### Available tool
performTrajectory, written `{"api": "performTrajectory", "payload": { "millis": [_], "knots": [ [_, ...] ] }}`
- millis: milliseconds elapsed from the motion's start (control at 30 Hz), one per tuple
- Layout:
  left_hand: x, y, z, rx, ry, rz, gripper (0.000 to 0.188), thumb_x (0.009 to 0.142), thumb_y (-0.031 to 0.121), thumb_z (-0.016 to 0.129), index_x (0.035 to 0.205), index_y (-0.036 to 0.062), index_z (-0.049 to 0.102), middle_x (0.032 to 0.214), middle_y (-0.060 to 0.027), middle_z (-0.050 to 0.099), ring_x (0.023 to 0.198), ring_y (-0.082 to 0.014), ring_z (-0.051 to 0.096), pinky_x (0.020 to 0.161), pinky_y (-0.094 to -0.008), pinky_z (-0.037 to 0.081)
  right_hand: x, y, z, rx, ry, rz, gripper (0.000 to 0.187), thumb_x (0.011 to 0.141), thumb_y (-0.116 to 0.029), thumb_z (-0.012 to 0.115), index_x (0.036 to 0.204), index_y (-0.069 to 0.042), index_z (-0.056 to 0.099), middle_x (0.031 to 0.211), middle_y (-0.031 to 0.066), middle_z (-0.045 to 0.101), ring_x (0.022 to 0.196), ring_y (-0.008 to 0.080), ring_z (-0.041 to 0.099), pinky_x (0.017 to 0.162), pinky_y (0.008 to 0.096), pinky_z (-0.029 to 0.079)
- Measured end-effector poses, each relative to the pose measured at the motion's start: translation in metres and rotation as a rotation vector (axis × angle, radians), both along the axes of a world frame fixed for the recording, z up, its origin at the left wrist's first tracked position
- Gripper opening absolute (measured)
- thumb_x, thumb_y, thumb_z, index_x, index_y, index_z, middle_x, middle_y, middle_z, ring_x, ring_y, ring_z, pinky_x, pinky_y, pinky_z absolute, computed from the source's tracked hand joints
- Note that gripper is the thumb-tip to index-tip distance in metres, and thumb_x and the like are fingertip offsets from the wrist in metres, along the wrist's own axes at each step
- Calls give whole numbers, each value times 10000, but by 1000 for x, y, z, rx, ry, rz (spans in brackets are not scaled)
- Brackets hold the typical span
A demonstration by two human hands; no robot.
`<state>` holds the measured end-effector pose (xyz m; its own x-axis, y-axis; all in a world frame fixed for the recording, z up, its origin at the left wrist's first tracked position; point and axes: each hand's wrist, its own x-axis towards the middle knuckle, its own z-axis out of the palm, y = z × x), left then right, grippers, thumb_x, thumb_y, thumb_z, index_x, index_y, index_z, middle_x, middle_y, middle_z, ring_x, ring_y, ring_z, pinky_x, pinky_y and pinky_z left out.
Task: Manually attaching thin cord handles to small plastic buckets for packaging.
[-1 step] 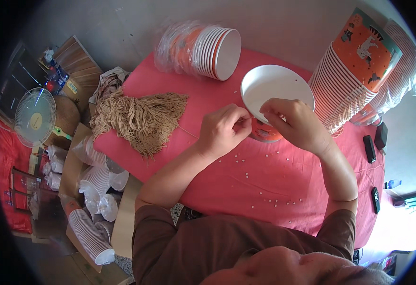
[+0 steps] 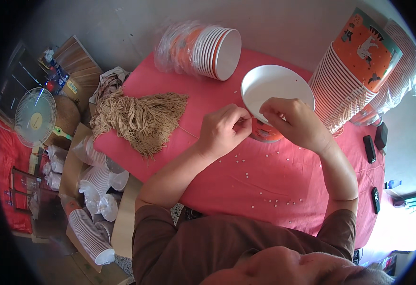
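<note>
Keep the round orange paper bucket (image 2: 266, 133) with white interior steady. Your left hand (image 2: 224, 130) and right hand (image 2: 297, 124) curl at its near side; their grip cannot be determined.

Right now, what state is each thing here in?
Bucket: open-topped, upright
Left hand: fingers bent, grip unclear
Right hand: fingers curled, grip unclear
Wrapped bucket stack: lying sideways, open end showing
Tall bucket stack: nested
Cord bundle: loose, ends fanned out
White bits: scattered
Pink cloth: spread, creased
Cardboard box: open, filled
Fan: on or off unclear
</note>
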<state>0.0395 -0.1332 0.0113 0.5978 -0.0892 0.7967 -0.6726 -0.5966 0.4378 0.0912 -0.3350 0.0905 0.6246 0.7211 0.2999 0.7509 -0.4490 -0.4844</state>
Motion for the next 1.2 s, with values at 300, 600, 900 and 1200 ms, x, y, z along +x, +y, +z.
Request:
{"api": "performTrajectory", "payload": {
  "millis": [300,600,900,1200],
  "knots": [
    [2,-2,-5,-7,-31,12,197,740,-14,733,798,66,563,690,-52,603,577,-207,635,488,-327,494,24,12,5,-19,233,192,155,888,-115,609,960,-13,701,793,131,709,721,235,687,668,357,527],
    [1,-3,-4,0,-22,16,193,773,13,745,845,61,573,706,-49,621,588,-204,647,515,-318,519,31,17,-1,-72,261,198,145,869,-114,612,920,2,684,794,125,702,700,208,657,676,336,515],
    [-5,0,3,-186,323,-119,284,849,-5,728,1036,13,515,787,-44,666,690,-65,631,604,-226,499,21,-36,18,597,332,58,84,912,4,493,943,26,568,856,98,622,689,139,605,612,254,485],
    [-5,9,11,-223,406,-193,172,871,-15,697,965,3,554,790,-51,645,705,-97,655,615,-248,522,8,-96,41,1198,326,463,235,1057,-110,287,1122,-28,497,858,172,629,467,159,492,521,297,469]
  ]
}}
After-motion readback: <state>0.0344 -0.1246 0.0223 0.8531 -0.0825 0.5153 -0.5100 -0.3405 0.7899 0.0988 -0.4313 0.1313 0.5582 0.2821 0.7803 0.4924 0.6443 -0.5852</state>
